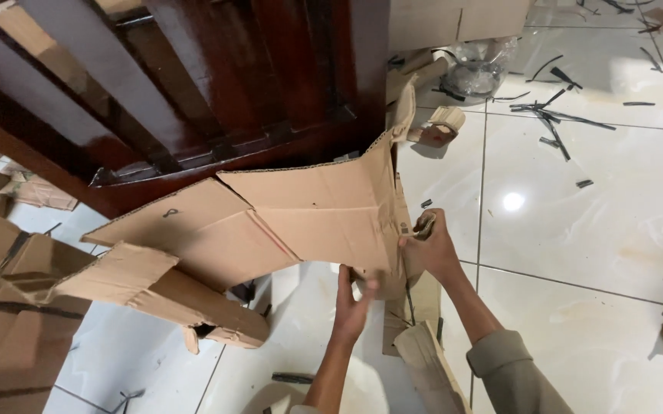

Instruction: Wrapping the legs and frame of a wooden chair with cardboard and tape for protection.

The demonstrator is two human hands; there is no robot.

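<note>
Both arms reach forward from the lower edge of the view. The left hand [353,303], on a bare forearm, is raised with fingers curled in a pinching grip. The right hand [431,247], its arm in an olive sleeve, closes just beside it, thumb forward.
</note>
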